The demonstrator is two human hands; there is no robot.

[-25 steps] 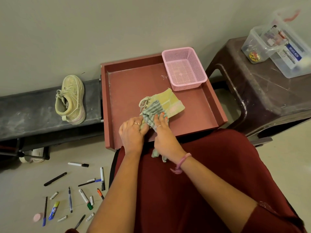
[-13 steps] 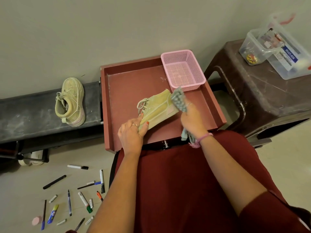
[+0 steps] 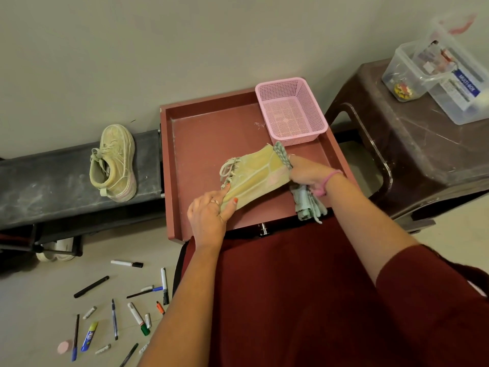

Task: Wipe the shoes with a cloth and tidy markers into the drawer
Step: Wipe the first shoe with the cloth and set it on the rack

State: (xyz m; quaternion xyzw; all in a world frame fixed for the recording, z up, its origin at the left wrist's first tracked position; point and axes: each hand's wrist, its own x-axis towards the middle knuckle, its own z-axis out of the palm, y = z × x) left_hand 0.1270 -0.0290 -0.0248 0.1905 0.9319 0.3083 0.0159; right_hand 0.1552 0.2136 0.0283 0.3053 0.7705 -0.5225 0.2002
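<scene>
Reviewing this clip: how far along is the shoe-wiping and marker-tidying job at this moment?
Nothing looks finished. In hand: the left hand steadies a shoe in the open red drawer while the right hand holds a cloth against its end. Left: the second shoe sits untouched on the dark bench, and the markers lie scattered on the floor, none in the drawer.

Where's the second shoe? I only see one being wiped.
In the head view, the second shoe sits at left on the dark bench, beside the red drawer.
</scene>
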